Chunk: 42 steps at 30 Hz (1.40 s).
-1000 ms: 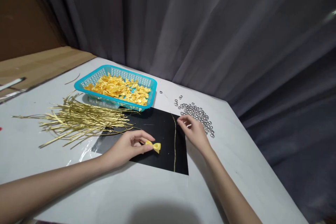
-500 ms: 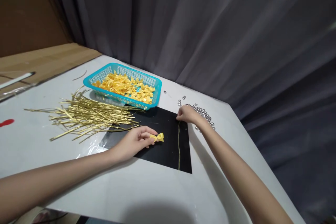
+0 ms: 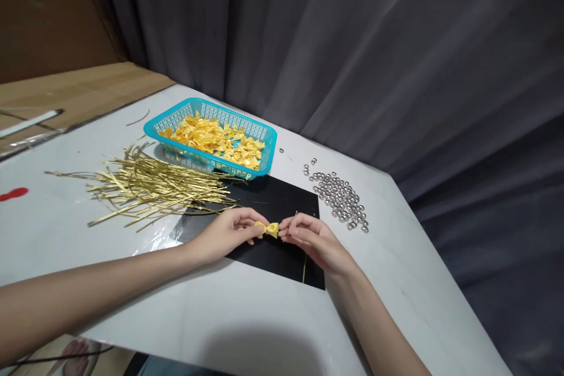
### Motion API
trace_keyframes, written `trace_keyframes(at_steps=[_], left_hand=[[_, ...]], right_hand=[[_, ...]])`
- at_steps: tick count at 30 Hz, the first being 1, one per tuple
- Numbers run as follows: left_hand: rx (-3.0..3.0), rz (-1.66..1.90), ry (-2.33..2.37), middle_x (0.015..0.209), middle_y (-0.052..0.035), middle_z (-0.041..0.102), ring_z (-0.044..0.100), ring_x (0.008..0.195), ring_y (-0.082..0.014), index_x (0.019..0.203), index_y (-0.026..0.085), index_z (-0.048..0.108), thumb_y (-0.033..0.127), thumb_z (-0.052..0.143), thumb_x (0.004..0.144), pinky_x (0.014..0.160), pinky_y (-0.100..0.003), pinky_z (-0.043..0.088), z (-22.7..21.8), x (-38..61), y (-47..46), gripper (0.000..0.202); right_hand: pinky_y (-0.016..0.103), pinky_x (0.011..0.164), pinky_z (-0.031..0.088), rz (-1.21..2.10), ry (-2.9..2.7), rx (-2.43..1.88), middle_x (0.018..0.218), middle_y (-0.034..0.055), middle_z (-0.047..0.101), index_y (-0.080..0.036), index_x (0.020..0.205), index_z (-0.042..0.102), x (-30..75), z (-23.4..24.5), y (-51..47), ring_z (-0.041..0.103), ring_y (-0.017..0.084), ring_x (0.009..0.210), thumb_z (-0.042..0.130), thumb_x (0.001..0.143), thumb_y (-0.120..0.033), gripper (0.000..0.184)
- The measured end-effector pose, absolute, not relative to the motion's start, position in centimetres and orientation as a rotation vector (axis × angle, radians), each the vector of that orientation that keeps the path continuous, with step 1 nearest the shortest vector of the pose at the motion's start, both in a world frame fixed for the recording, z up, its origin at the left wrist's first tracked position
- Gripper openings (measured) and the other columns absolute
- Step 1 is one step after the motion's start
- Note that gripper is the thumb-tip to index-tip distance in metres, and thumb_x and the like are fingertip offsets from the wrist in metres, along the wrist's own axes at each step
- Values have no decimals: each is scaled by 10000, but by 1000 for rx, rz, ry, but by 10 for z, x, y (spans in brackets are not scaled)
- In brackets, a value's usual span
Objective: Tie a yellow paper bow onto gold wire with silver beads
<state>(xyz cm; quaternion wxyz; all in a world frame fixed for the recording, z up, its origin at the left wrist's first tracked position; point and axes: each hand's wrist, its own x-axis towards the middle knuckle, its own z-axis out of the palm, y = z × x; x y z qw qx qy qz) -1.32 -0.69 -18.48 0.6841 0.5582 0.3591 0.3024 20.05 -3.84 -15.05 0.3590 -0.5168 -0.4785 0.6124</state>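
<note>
My left hand (image 3: 231,232) pinches a small yellow ribbon bow (image 3: 272,229) by its left side, just above a black sheet (image 3: 286,200). Close against the bow's right end, my right hand (image 3: 315,239) has its fingers pinched on a thin needle (image 3: 296,215), whose tip sticks up past the fingers. Below that hand a yellowish thread (image 3: 304,270) runs down over the sheet; its link to the needle is hidden. Whether the needle touches the bow, I cannot tell.
A blue plastic basket (image 3: 152,132) of yellow bows stands at the back. Left of the sheet lies a heap of gold twist ties (image 3: 163,185). Silver beads (image 3: 339,194) are scattered to the right. A red piece (image 3: 14,194) lies far left; a grey curtain (image 3: 330,41) hangs behind.
My right hand has come left and nearer from beside the beads to the bow, bringing the thread along. The left hand still holds the bow in nearly the same place.
</note>
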Motion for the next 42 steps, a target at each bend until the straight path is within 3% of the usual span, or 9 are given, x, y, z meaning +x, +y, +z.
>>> trace_keyframes(at_steps=[5,10,13,16,22,28,32,37,42], left_hand=[[1264,676,790,813,-38,705,615,746,-154,904,144,706,357,676,809,666,-266,493,-185,-13,-7,235],[1280,697,797,863,-49,694,619,797,-167,930,147,690,353,678,808,712,-277,494,-189,-13,-8,240],[1400,862,931,942,-40,658,599,824,-158,998,170,640,334,720,785,717,-263,471,-191,-13,-11,280],[1536,891,987,904,-34,676,609,794,-160,938,176,649,333,674,838,697,-262,459,-190,-13,-16,188],[1325,718,806,1023,-78,756,668,982,-228,1003,154,721,349,617,878,873,-319,491,-185,-10,-20,254],[1187,672,822,898,-65,760,678,841,-203,897,145,716,430,734,780,763,-284,495,-184,-9,-16,308],[1471,612,958,696,-17,684,595,646,-154,797,158,709,420,666,827,594,-245,409,-183,-14,-11,267],[1981,619,967,718,-5,635,585,726,-173,721,198,712,287,632,834,699,-276,401,-183,-21,-4,164],[1987,567,966,699,-2,654,578,686,-167,714,200,705,243,624,824,667,-265,387,-181,-21,-3,143]], right_hand=[[287,796,525,1485,-1168,-1335,1086,68,659,-184,700,711,188,-159,-48,647,170,893,840,668,-374,232],[304,749,525,1443,-1140,-1344,821,38,688,-181,681,712,182,-164,-48,625,157,734,858,628,-402,270],[307,748,523,1371,-1128,-1361,790,34,684,-183,683,695,180,-168,-50,621,157,722,855,632,-403,277],[294,721,517,1282,-1135,-1363,823,36,669,-188,698,682,176,-171,-54,611,151,721,836,661,-398,263],[309,771,525,1255,-1251,-1288,858,52,695,-204,728,683,170,-170,-61,651,192,844,784,732,-342,171],[330,845,525,1394,-1228,-1238,903,53,727,-206,738,631,175,-168,-62,676,188,898,771,772,-356,208],[337,838,536,1373,-1143,-1309,843,31,721,-206,728,606,186,-168,-58,683,173,813,798,738,-404,275],[325,775,542,1177,-1156,-1432,785,26,701,-209,750,639,203,-161,-55,661,171,738,804,721,-428,276],[281,720,528,1121,-1148,-1346,781,15,697,-229,762,669,215,-148,-59,648,156,732,790,764,-336,161]])
